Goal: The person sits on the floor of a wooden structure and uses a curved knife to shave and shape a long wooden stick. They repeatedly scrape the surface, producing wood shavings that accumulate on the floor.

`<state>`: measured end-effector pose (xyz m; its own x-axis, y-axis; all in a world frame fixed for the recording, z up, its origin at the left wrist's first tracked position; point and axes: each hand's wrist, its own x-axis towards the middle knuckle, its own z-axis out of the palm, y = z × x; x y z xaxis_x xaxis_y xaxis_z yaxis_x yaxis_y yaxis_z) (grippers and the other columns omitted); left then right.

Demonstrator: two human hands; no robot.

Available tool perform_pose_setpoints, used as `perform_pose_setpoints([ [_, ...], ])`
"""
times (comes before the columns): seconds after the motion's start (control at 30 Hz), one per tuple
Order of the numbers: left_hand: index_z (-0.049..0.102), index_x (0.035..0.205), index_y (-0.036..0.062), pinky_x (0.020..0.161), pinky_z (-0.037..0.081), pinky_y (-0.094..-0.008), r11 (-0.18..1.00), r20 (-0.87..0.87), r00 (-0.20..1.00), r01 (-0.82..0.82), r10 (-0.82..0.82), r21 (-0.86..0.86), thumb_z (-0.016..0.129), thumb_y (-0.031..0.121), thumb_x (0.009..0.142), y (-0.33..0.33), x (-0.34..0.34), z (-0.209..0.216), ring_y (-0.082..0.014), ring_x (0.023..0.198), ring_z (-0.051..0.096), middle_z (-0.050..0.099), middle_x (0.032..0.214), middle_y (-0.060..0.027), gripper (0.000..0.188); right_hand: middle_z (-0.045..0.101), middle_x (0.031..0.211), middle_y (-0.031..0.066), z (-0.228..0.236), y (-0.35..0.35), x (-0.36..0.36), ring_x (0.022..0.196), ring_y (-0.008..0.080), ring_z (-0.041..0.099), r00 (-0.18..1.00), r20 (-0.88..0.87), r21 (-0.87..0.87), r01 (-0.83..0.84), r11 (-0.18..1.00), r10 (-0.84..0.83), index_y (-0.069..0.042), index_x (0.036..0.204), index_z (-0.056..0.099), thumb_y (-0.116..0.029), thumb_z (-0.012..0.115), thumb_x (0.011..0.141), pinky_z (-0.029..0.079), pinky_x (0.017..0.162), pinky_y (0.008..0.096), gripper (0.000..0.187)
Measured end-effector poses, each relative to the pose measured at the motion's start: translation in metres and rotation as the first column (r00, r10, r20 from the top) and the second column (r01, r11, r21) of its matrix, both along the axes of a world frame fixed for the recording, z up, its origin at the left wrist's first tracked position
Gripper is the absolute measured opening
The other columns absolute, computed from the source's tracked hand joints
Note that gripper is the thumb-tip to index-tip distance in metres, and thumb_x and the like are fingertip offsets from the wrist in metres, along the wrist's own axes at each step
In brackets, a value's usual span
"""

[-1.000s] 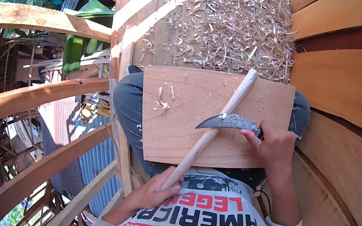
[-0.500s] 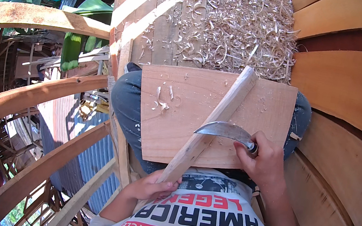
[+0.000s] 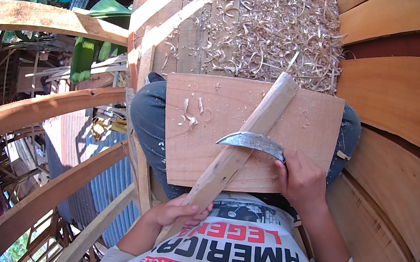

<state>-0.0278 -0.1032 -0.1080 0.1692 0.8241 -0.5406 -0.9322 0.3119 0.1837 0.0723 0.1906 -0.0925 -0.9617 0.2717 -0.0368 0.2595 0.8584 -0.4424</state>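
My left hand (image 3: 178,213) is closed round the near end of a long wooden stick (image 3: 228,168), which runs slantwise up and away to the right. The stick lies across a flat wooden board (image 3: 189,152) on my lap. In my right hand (image 3: 303,178) is the handle of a curved knife (image 3: 255,142), its handle hidden by my fingers. The sickle-like blade crosses over the middle of the stick, pointing left. A few curled shavings (image 3: 188,116) rest on the board's left part.
A thick heap of wood shavings (image 3: 290,27) covers the plank floor (image 3: 192,27) beyond the board. Wooden rails (image 3: 45,110) stand along my left, with corrugated sheets (image 3: 109,192) below them. Wide wall planks (image 3: 403,103) close off the right side.
The knife has moved a little left and away from me along the stick, my right hand with it. The stick has rolled slightly in my left hand, showing a broader face.
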Motion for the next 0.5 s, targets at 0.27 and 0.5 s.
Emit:
perform_pose_setpoints([
  [0.27,0.044,0.116,0.0022,0.053,0.034,-0.0208,1.000,0.015,1.000,-0.003,0.002,0.017,0.055,0.035,0.095,0.002,0.000,0.000,-0.0060,0.060,0.037,0.039,0.075,0.0026,0.040,0.057,0.072,0.0118,-0.008,0.014,-0.006,0.058,0.0300,0.060,0.987,-0.087,0.118,0.146,0.982,-0.136,-0.006,0.097,0.060,-0.020,0.063,0.088,0.047,0.050,0.0390,0.017],
  [0.5,0.044,0.116,0.0032,0.054,0.034,-0.0207,1.000,0.008,1.000,0.000,0.000,0.003,0.055,0.034,0.095,-0.003,0.003,-0.001,-0.0060,0.061,0.037,0.040,0.077,0.0026,0.039,0.059,0.074,0.0142,0.006,0.047,-0.013,0.062,0.0336,0.061,0.963,-0.133,0.101,0.249,0.963,-0.235,-0.004,0.098,0.059,-0.019,0.061,0.090,0.048,0.053,0.0400,0.017],
])
